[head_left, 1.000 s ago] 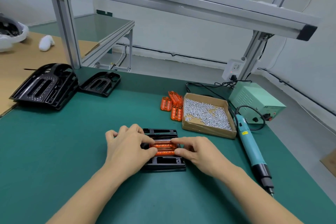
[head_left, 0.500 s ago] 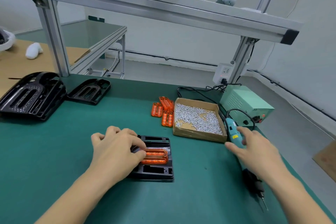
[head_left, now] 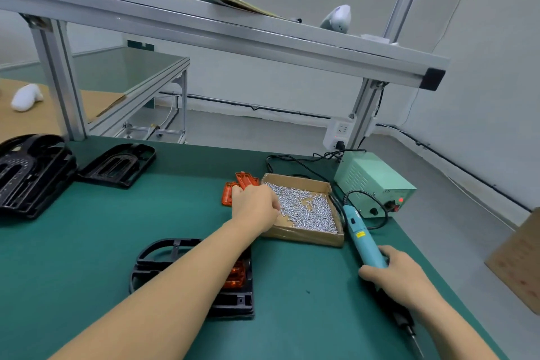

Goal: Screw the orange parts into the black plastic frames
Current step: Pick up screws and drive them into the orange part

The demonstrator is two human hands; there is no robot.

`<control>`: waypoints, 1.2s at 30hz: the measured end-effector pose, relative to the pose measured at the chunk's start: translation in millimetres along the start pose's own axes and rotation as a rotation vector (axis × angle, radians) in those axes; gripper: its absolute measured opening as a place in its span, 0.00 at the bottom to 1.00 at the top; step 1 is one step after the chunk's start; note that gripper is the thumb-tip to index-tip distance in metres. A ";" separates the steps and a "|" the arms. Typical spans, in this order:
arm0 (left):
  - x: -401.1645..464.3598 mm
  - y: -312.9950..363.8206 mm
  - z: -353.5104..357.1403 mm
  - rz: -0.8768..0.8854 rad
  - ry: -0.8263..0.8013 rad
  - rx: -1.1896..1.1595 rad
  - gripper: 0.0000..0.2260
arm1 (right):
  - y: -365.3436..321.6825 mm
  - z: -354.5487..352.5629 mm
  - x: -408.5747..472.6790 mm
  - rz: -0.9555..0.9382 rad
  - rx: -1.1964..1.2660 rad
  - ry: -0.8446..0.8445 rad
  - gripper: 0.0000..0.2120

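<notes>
While the left hand (head_left: 254, 205) reaches far across the green bench mat (head_left: 87, 242), its knuckles curl down at the left edge of the shallow brown cardboard box of small silver screws (head_left: 306, 209); the fingertips are hidden behind the back of the hand, so whether they pinch a screw cannot be told. Its forearm stretches diagonally from the near left, crossing over the one black plastic frame (head_left: 163, 260) that lies flat on the near middle of the mat. One orange translucent part (head_left: 237, 273) sits in that frame, only partly visible beside the forearm. More loose orange parts (head_left: 238, 185) lie in a small cluster just left of the box, partly behind the hand; at least two show, and the full count cannot be told. On the far left are two further groups of black frames: a stack (head_left: 29, 172) at the edge and a lower frame (head_left: 119, 165) beside it.

On the right, the right hand (head_left: 400, 279) wraps its fingers round the lower body of the single teal electric screwdriver (head_left: 361, 235), which lies slanted along the mat with its black tip pointing near. One pale green power supply box (head_left: 374, 181) stands far right, just beyond the screw box.
</notes>
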State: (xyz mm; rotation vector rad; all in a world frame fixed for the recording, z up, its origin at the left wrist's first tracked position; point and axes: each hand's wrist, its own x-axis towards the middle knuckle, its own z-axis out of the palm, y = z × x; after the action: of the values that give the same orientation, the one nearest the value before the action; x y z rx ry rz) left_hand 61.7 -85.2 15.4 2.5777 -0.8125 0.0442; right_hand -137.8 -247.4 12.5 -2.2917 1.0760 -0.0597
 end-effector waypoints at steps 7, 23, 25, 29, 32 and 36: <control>16.9 4.6 17.9 -0.061 0.005 0.268 0.03 | -3.6 -9.0 -16.0 -0.108 0.496 -0.019 0.13; 21.3 12.8 17.0 0.075 0.007 0.531 0.04 | -49.5 2.9 -19.1 -0.305 1.481 -0.197 0.29; 21.0 15.8 15.7 0.108 -0.001 0.525 0.02 | -55.4 5.7 -20.0 -0.317 1.523 -0.202 0.26; 18.5 14.9 12.8 0.133 -0.012 0.469 0.04 | -67.8 7.8 -22.9 -0.357 1.628 -0.217 0.21; 15.2 10.0 11.8 0.098 0.056 0.319 0.04 | -74.8 8.4 -23.6 -0.377 1.674 -0.218 0.17; 6.3 5.4 8.5 0.055 0.123 -0.017 0.08 | -83.6 12.9 -26.1 -0.359 1.695 -0.217 0.13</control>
State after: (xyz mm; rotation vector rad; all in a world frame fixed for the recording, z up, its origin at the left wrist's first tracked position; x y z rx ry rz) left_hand 63.1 -96.1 10.9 2.5087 -0.8332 0.2099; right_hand -94.3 -181.3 52.1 -0.8319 0.1655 -0.5874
